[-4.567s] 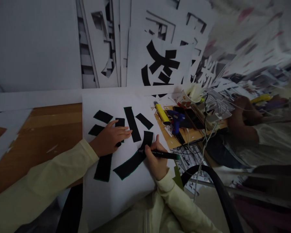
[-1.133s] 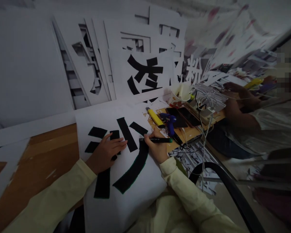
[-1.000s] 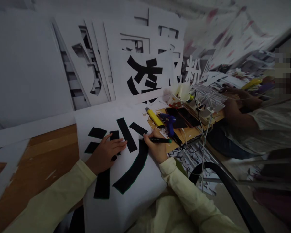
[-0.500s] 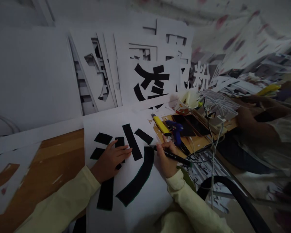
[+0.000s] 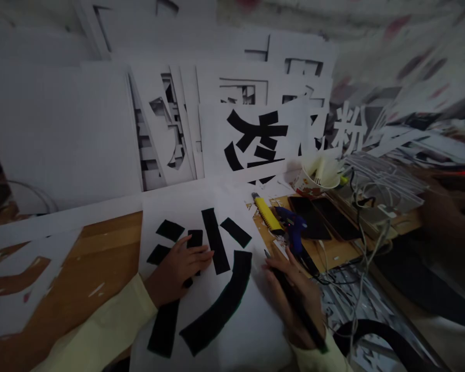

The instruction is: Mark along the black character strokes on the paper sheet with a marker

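Observation:
A white sheet with a large black character lies on the wooden table. My left hand lies flat on the sheet, fingers spread over the character's left strokes. My right hand rests at the sheet's right edge and holds a black marker; its tip points up the sheet, just off the long curved stroke. Both sleeves are pale yellow.
Right of the sheet lie a yellow utility knife, a blue glue gun, two dark phones, a paper cup and tangled cables. Cut-out white boards lean on the wall. Another person's arm is at right.
My right hand has left the curved stroke and drawn back to the sheet's right edge, turning the marker lengthwise along the hand. The view tilted upward. My left hand stays put.

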Demonstrator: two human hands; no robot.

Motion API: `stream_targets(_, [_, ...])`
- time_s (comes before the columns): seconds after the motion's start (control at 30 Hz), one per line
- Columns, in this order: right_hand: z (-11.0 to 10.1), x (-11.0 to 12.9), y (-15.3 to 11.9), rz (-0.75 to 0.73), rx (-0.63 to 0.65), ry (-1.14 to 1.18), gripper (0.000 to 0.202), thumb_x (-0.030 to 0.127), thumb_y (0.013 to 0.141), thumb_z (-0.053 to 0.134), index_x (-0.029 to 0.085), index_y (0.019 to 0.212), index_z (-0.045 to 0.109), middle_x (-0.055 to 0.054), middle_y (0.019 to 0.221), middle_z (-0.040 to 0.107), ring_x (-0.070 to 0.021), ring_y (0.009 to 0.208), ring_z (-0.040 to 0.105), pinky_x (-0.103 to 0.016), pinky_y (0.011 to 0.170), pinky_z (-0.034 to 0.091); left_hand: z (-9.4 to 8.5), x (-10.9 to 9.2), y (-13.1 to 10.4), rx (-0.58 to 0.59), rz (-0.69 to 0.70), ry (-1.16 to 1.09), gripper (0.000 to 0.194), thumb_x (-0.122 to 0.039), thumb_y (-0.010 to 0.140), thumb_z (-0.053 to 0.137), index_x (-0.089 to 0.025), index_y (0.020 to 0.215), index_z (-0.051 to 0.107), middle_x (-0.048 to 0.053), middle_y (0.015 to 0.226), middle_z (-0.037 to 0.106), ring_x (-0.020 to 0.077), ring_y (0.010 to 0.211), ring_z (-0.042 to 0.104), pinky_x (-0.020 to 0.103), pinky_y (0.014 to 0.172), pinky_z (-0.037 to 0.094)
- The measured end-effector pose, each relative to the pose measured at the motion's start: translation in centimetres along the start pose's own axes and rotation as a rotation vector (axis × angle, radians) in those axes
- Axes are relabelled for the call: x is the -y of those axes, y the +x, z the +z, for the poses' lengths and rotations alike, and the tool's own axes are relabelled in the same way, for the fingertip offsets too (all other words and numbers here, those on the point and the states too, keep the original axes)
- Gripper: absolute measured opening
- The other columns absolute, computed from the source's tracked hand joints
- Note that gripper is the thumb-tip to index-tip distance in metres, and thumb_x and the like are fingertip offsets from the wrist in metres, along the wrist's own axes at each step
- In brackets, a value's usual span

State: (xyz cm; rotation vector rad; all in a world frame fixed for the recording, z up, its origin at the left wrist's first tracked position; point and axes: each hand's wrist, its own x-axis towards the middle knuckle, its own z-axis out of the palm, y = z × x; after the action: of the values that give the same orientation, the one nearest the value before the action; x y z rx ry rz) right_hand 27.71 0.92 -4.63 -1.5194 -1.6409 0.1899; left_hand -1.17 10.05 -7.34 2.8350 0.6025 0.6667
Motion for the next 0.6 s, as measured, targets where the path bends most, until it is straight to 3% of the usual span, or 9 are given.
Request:
stream_targets(0.03, [-0.4, 0.1, 0.6, 0.018, 0.005, 0.046, 0.008, 0.028, 0.083, 0.063, 0.025, 0.086, 0.069, -0.003, 0.077, 0.074, -0.0296, 0.103, 0.068, -0.047, 0.096, 0.051, 0.0, 0.0, 0.0, 0.000, -0.003, -0.002, 0.068, 0.006, 0.070, 0.042, -0.018, 0.134, 0.045, 0.008, 0.129, 0.061, 0.0207, 0.130, 0.048, 0.057, 0.114, 0.021])
stream_targets(0.13, [-1.4, 1.1, 3.3, 0.054, 0.060, 0.243, 0.032, 0.030, 0.085, 0.062, 0.023, 0.054, 0.054, 0.002, 0.051, 0.057, -0.0224, 0.075, 0.069, -0.044, 0.092, 0.052, 0.0, 0.0, 0.0, 0.005, -0.010, -0.006, 0.068, 0.006, 0.070, 0.043, -0.018, 0.133, 0.045, 0.008, 0.129, 0.062, 0.0205, 0.130, 0.048, 0.057, 0.115, 0.019])
stream_targets(0.2, [-1.4, 2.1, 5.4, 0.113, 0.124, 0.375, 0.027, 0.032, 0.085, 0.062, 0.023, 0.060, 0.055, 0.003, 0.054, 0.057, -0.0156, 0.058, 0.062, -0.037, 0.078, 0.055, 0.0, 0.0, 0.0, 0.012, -0.012, 0.001, 0.068, 0.005, 0.070, 0.043, -0.019, 0.133, 0.046, 0.007, 0.129, 0.062, 0.0196, 0.130, 0.048, 0.056, 0.115, 0.018])
stream_targets(0.27, [-0.7, 2.9, 7.3, 0.224, 0.148, 0.529, 0.012, 0.032, 0.081, 0.067, 0.025, 0.082, 0.057, 0.010, 0.047, 0.047, -0.0106, 0.041, 0.047, -0.030, 0.058, 0.053, -0.1, 0.0, 0.0, 0.016, -0.008, 0.010, 0.067, 0.005, 0.070, 0.043, -0.019, 0.132, 0.047, 0.006, 0.129, 0.062, 0.0190, 0.130, 0.048, 0.055, 0.116, 0.018])
stream_targets(0.3, [0.0, 3.1, 8.2, 0.259, 0.158, 0.600, 0.016, 0.031, 0.079, 0.068, 0.026, 0.084, 0.054, 0.012, 0.045, 0.045, -0.0093, 0.038, 0.041, -0.029, 0.054, 0.052, -0.1, 0.0, 0.1, 0.017, -0.007, 0.013, 0.066, 0.004, 0.070, 0.043, -0.019, 0.132, 0.047, 0.007, 0.129, 0.061, 0.0189, 0.130, 0.047, 0.055, 0.116, 0.017])
stream_targets(0.43, [3.9, 2.5, 11.2, 0.199, 0.043, 0.613, 0.032, 0.028, 0.071, 0.073, 0.023, 0.059, 0.043, 0.011, 0.043, 0.041, -0.0097, 0.046, 0.045, -0.040, 0.085, 0.052, 0.0, -0.1, 0.2, -0.012, 0.006, 0.023, 0.063, 0.004, 0.069, 0.042, -0.016, 0.127, 0.051, 0.007, 0.128, 0.062, 0.0185, 0.130, 0.048, 0.052, 0.116, 0.016])
stream_targets(0.5, [6.0, 1.5, 12.3, 0.154, 0.059, 0.618, 0.035, 0.027, 0.069, 0.069, 0.023, 0.051, 0.039, 0.009, 0.044, 0.038, -0.0118, 0.051, 0.047, -0.043, 0.088, 0.052, 0.0, -0.1, 0.3, -0.037, 0.014, 0.027, 0.061, 0.005, 0.068, 0.041, -0.015, 0.125, 0.052, 0.007, 0.127, 0.063, 0.0187, 0.129, 0.048, 0.052, 0.116, 0.017])
stream_targets(0.6, [8.7, 0.0, 13.2, 0.114, 0.121, 0.665, 0.033, 0.020, 0.064, 0.063, 0.023, 0.046, 0.036, 0.010, 0.045, 0.035, -0.0087, 0.045, 0.035, -0.048, 0.100, 0.046, 0.1, -0.2, 0.3, -0.043, 0.010, 0.022, 0.061, 0.005, 0.069, 0.041, -0.014, 0.126, 0.051, 0.007, 0.127, 0.063, 0.0191, 0.128, 0.050, 0.053, 0.115, 0.019])
